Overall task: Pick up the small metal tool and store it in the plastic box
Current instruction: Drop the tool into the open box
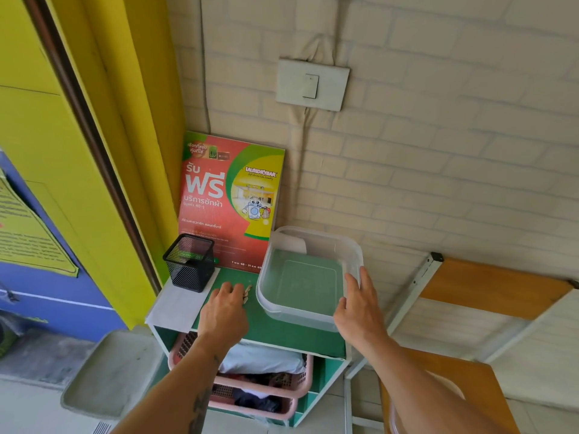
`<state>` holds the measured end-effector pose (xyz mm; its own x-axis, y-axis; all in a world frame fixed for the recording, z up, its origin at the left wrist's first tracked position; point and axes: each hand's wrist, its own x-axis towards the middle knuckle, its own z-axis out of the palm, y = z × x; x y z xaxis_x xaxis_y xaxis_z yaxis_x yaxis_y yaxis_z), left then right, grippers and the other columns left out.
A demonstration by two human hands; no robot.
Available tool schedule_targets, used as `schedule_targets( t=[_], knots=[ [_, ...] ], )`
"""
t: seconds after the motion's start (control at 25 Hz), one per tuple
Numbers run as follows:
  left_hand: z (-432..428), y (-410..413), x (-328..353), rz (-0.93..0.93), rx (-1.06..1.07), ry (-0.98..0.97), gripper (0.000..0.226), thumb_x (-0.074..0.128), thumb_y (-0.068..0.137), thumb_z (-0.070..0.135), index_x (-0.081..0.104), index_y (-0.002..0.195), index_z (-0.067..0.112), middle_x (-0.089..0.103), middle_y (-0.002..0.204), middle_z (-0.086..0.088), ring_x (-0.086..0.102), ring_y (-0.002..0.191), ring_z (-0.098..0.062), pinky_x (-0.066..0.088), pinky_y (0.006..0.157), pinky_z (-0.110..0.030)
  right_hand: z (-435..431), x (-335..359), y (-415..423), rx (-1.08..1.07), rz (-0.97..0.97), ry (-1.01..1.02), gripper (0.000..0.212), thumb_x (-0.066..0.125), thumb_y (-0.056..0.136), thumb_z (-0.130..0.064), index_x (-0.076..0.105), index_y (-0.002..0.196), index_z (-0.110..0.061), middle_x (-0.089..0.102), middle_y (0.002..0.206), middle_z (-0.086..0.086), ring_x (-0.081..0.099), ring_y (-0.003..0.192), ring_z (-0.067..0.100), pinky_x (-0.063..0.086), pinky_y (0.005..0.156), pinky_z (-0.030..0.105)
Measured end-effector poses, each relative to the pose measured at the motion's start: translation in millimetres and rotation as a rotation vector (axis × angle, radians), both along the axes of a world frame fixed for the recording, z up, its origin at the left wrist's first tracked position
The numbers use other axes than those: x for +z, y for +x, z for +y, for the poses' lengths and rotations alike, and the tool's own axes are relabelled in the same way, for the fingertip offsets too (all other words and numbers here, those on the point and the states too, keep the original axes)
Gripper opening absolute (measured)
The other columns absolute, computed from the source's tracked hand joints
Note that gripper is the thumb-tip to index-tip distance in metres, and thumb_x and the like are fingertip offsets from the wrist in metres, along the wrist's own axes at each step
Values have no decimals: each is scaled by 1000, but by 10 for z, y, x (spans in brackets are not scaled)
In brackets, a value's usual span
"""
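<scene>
A small metal tool [247, 293] lies on the green shelf top [269, 328], just left of the clear plastic box [294, 313]. My left hand [223, 311] is curled over the tool, fingertips touching it; most of the tool is hidden under the fingers, so I cannot tell if it is gripped. The box stands open and looks empty, apart from a white paper against its back wall. My right hand [360, 305] rests on the box's right rim, fingers spread along the wall.
A black mesh pen cup [190, 262] stands at the shelf's back left, and a red and green poster [230, 198] leans on the wall behind. A pink basket [300, 382] of clothes sits in the shelf below. A wooden desk [488, 288] is to the right.
</scene>
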<state>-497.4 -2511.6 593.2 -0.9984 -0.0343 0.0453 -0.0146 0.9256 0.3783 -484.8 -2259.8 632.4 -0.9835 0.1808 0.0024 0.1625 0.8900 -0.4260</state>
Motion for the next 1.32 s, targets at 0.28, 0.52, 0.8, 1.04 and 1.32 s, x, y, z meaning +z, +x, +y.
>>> schedule_targets(
  t=[0.28, 0.52, 0.8, 1.04, 1.32],
  knots=[
    [59, 52, 160, 190, 234, 427, 16, 53, 91, 15, 63, 97, 5, 57, 91, -7, 55, 75, -21, 48, 68, -35, 23, 61, -17, 7, -32, 17, 65, 49, 94, -14, 21, 152, -12, 0, 165, 6, 13, 150, 30, 36, 112, 42],
    [110, 2, 452, 224, 342, 712, 21, 51, 94, 22, 64, 108, 12, 62, 102, -5, 62, 88, -24, 55, 79, -42, 45, 139, -48, 5, -27, 30, 65, 55, 90, -14, 27, 148, -12, 12, 160, 7, 28, 142, 30, 46, 101, 39],
    [600, -165, 1041, 305, 175, 828, 18, 53, 95, 17, 66, 107, 14, 68, 94, -2, 63, 78, -13, 50, 73, -26, 54, 197, 22, 46, -71, -39, 66, 52, 94, -15, 20, 152, -13, -1, 164, 6, 10, 150, 31, 32, 113, 43],
    [1172, -422, 823, -42, 62, 672, 27, 56, 91, 12, 70, 114, 13, 73, 108, -2, 66, 95, -22, 50, 82, -26, 141, 312, 99, 109, -120, -88, 68, 54, 95, -24, 20, 154, -18, -10, 165, -1, 2, 152, 23, 21, 117, 40],
    [1283, -459, 561, -210, 5, 513, 38, 58, 87, 9, 64, 124, 13, 63, 131, -7, 59, 118, -26, 49, 104, -41, 182, 330, 89, 123, -157, -82, 72, 56, 95, -32, 19, 154, -14, -16, 164, -1, 2, 152, 22, 23, 119, 42]
  ],
)
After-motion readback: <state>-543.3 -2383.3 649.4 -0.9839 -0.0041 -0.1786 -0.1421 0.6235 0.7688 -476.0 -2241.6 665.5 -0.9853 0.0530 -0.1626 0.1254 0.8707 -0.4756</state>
